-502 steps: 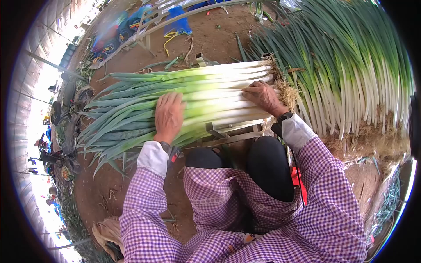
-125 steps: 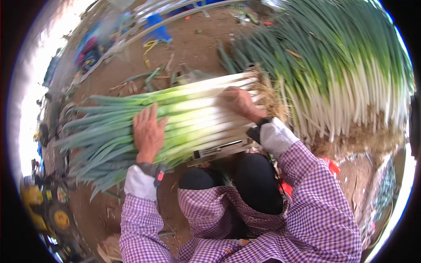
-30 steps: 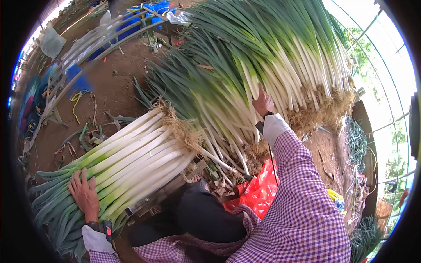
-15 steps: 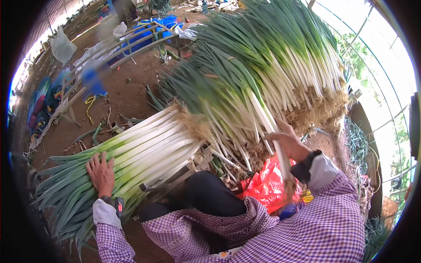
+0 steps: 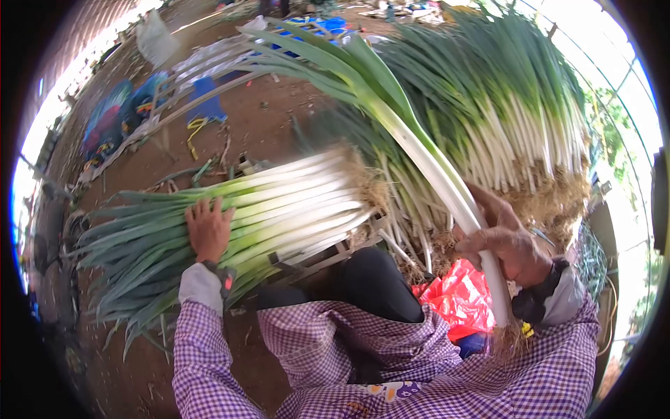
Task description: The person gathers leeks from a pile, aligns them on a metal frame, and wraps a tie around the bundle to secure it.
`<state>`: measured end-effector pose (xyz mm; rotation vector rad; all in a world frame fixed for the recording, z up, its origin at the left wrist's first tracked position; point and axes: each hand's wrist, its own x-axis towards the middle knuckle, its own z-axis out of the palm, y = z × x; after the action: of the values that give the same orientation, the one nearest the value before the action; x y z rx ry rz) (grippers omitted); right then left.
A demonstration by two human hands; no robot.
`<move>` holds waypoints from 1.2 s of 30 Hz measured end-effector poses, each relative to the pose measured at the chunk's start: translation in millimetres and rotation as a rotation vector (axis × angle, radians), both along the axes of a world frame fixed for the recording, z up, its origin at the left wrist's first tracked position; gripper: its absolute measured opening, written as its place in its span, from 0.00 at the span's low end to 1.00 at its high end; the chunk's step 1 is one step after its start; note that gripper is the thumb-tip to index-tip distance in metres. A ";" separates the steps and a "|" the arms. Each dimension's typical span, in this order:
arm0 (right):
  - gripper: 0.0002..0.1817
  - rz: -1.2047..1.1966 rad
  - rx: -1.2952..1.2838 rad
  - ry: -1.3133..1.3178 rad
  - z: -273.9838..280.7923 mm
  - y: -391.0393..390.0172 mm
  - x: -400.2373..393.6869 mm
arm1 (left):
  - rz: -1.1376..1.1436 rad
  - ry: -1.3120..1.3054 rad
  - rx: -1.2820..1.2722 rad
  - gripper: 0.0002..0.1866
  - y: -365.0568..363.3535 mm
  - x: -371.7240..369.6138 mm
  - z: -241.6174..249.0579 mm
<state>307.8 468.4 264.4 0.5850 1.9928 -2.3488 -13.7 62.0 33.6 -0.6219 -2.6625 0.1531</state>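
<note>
My right hand (image 5: 506, 244) is wrapped round the white stem of a single leek (image 5: 436, 167), whose green leaves reach up and left and whose roots hang near my lap. My left hand (image 5: 210, 229) lies with its fingers spread on a stack of leeks (image 5: 293, 202) at the left. That stack rests on a metal frame (image 5: 314, 262), its roots pointing right and its leaves left. Behind the held leek, a big heap of leeks (image 5: 502, 119) stands with its roots toward the lower right.
Red plastic (image 5: 460, 299) lies beside my right knee. A slatted frame (image 5: 174, 112) with blue and white sheeting is at the upper left, near filled net bags (image 5: 108, 122). A pale bag (image 5: 156, 40) stands farther back. Brown soil (image 5: 269, 112) shows between them.
The held leek has been raised out of the heap, and its leaves now swing up and left. My right hand has closed round its stem. The view has shifted left.
</note>
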 end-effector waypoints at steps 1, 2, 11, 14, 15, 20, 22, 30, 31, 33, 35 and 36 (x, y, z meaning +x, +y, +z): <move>0.52 0.056 0.061 0.012 6.3 -5.1 -18.1 | 0.017 -0.039 -0.001 0.25 4.7 2.2 6.2; 0.52 0.108 0.119 0.027 9.0 -9.8 -38.3 | 0.031 -0.078 -0.002 0.25 4.9 4.0 10.1; 0.51 0.547 0.605 0.636 -46.4 -46.0 -268.4 | -0.007 -0.057 0.047 0.25 1.9 1.7 8.7; 0.53 0.606 0.723 0.723 -121.3 -58.4 -336.9 | 0.013 -0.057 0.033 0.27 4.0 1.1 6.3; 0.54 0.655 0.715 0.633 -146.1 -62.5 -354.4 | 0.013 -0.062 0.038 0.27 3.5 -1.4 5.8; 0.47 0.861 0.938 0.483 -263.8 -60.2 -389.4 | -0.008 -0.094 0.076 0.27 4.0 1.2 8.3; 0.44 0.925 0.788 0.327 -259.4 -59.7 -394.8 | -0.008 -0.101 0.094 0.28 4.3 1.3 10.9; 0.39 0.867 0.709 0.438 -276.0 -60.9 -393.8 | -0.006 -0.121 0.115 0.28 6.9 3.1 19.1; 0.38 0.847 0.750 0.438 -276.1 -60.6 -391.1 | 0.006 -0.142 0.128 0.29 8.0 4.4 21.9; 0.38 0.805 0.825 0.443 -277.9 -62.8 -388.1 | 0.013 -0.143 0.162 0.30 7.3 5.5 27.3; 0.36 0.774 0.819 0.519 -288.2 -63.6 -391.5 | -0.007 -0.107 0.215 0.32 7.0 6.2 28.9; 0.35 0.756 0.817 0.552 -289.4 -63.8 -389.6 | -0.003 -0.117 0.214 0.32 5.6 4.0 29.1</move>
<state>-81.8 404.6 -24.9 -0.8183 2.6798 -1.2713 -9.7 67.6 62.7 -0.5809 -2.7400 -0.1728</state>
